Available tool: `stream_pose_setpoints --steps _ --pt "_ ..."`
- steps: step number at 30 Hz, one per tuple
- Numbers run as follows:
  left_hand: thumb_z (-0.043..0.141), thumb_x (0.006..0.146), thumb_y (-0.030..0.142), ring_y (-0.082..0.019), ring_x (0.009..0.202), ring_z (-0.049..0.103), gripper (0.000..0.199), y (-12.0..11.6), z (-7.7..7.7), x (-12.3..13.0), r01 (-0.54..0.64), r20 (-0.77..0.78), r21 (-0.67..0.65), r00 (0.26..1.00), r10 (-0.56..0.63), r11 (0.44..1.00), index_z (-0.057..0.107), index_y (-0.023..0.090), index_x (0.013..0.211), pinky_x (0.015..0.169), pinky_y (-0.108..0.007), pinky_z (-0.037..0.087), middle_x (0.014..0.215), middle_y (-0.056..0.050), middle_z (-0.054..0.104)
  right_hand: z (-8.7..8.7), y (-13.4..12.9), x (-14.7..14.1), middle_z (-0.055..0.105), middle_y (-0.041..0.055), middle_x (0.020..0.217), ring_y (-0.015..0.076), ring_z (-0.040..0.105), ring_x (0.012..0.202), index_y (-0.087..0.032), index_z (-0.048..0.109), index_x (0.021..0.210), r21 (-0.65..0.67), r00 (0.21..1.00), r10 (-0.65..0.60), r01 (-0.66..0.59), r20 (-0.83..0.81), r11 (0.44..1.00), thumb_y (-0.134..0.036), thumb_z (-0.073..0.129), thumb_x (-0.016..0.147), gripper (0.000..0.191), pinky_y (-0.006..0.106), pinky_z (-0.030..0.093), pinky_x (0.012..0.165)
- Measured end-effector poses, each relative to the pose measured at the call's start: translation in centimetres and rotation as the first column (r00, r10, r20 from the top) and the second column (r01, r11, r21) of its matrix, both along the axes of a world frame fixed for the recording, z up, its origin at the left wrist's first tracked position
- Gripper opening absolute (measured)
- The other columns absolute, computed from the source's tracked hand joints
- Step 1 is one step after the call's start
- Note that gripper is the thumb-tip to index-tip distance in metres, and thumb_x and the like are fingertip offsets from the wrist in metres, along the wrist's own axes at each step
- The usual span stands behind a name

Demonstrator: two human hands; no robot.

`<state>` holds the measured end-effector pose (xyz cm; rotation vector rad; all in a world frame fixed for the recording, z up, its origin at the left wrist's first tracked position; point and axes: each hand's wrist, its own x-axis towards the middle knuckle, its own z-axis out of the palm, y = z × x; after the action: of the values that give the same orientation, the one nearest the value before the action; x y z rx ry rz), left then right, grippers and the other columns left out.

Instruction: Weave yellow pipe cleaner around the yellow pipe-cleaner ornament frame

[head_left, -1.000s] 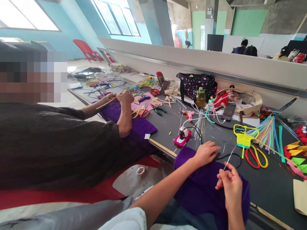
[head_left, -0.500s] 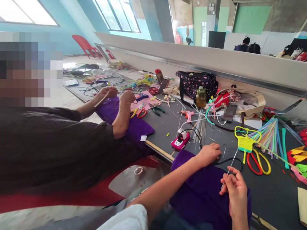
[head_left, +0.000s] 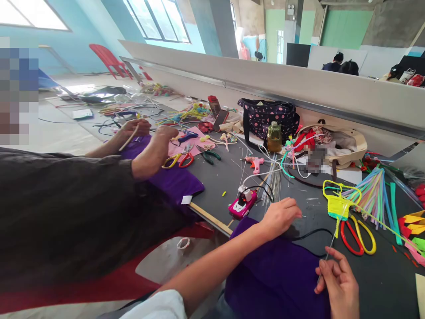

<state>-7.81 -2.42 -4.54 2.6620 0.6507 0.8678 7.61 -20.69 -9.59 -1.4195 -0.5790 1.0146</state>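
Right hand [head_left: 341, 281] pinches a thin wire [head_left: 331, 246] slanting away toward the yellow craft piece [head_left: 338, 207] beyond it on the tabletop [head_left: 381, 281], while the left hand [head_left: 280, 218], farther from that piece, curls loosely, its grip unclear.

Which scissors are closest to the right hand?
The scissors beside the bright yellow shape, just past the right hand. The other scissors also have red and yellow handles, but lie much farther away, by the pink sheet.
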Motion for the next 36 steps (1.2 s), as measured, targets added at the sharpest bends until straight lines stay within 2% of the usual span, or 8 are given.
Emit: stream_pose_setpoints --steps 4,9,15,18,22,28,32,36 --pt "0.053 0.089 0.026 -0.013 0.07 0.056 0.018 1.1 2.9 -0.1 -0.038 0.336 -0.216 0.935 0.111 0.976 0.064 0.017 0.078 0.064 -0.023 0.042 0.075 -0.003 0.06 0.8 0.7 0.2 0.06 -0.0038 0.058 0.0126 0.052 0.037 -0.018 0.053 0.112 0.018 1.0 -0.017 0.017 0.008 1.0 -0.05 0.075 0.067 0.059 0.026 0.047 0.04" --pt "0.063 0.081 0.032 -0.011 0.061 0.05 0.019 3.6 5.3 0.8 -0.124 0.586 -0.419 0.719 0.372 0.899 0.065 0.017 0.072 0.055 -0.023 0.039 0.068 -0.001 0.059 2.9 3.0 -0.2 0.058 -0.0046 0.058 0.0121 0.052 0.039 -0.018 0.052 0.113 0.05 0.998 0.036 -0.038 0.051 0.998 -0.048 0.071 0.073 0.054 0.025 0.047 0.042" --pt "0.066 0.079 0.035 -0.007 0.053 0.047 0.019 7.2 5.7 2.3 -0.041 0.749 -0.529 0.446 0.489 0.848 0.065 0.016 0.079 0.049 -0.02 0.038 0.066 0.003 0.054 5.8 8.1 -0.4 0.059 -0.004 0.061 0.0102 0.051 0.038 -0.018 0.053 0.109 0.065 0.967 0.203 -0.215 0.153 0.974 -0.049 0.067 0.075 0.048 0.023 0.046 0.041" --pt "0.065 0.08 0.034 -0.007 0.053 0.049 0.018 8.7 5.0 2.4 -0.104 0.776 -0.497 0.392 0.495 0.862 0.065 0.016 0.079 0.049 -0.02 0.039 0.07 0.002 0.053 6.1 11.0 -0.7 0.056 -0.0062 0.057 0.0097 0.05 0.036 -0.019 0.052 0.107 0.071 0.946 0.266 -0.283 0.182 0.957 -0.049 0.066 0.075 0.046 0.022 0.045 0.038" --pt "0.059 0.085 0.031 -0.009 0.059 0.051 0.016 10.0 3.6 1.8 -0.32 0.75 -0.393 0.43 0.502 0.862 0.065 0.017 0.08 0.054 -0.022 0.041 0.074 0.0 0.054 5.3 14.8 -1.4 0.056 -0.007 0.057 0.0103 0.051 0.035 -0.02 0.051 0.105 0.027 0.925 0.327 -0.338 0.194 0.941 -0.05 0.065 0.073 0.046 0.022 0.045 0.035" --pt "0.045 0.092 0.023 -0.014 0.075 0.057 0.019 10.4 1.0 1.2 -0.57 0.341 -0.057 0.761 0.552 0.82 0.064 0.02 0.089 0.065 -0.024 0.04 0.087 -0.004 0.061 3.1 19.4 -3.2 0.055 -0.0078 0.054 0.0111 0.051 0.034 -0.019 0.051 0.1 -0.039 0.897 0.38 -0.381 0.226 0.924 -0.048 0.063 0.07 0.043 0.022 0.044 0.032" --pt "0.043 0.091 0.017 -0.014 0.066 0.055 0.021 10.2 -0.6 1.9 -0.561 -0.059 0.032 0.825 0.562 0.827 0.061 0.019 0.08 0.055 -0.026 0.036 0.083 -0.005 0.058 0.6 20.2 -4.1 0.054 -0.0089 0.051 0.0113 0.05 0.033 -0.019 0.049 0.1 -0.084 0.91 0.377 -0.368 0.173 0.926 -0.045 0.062 0.069 0.043 0.023 0.045 0.03" --pt "0.043 0.09 0.016 -0.017 0.07 0.057 0.019 10.0 -1.4 2.4 -0.515 -0.211 -0.021 0.84 0.5 0.857 0.06 0.017 0.082 0.055 -0.027 0.039 0.085 -0.007 0.056 -1.5 19.9 -4.0 0.055 -0.0086 0.052 0.0121 0.052 0.032 -0.019 0.047 0.101 -0.142 0.912 0.379 -0.359 0.157 0.922 -0.045 0.063 0.067 0.046 0.023 0.046 0.03"
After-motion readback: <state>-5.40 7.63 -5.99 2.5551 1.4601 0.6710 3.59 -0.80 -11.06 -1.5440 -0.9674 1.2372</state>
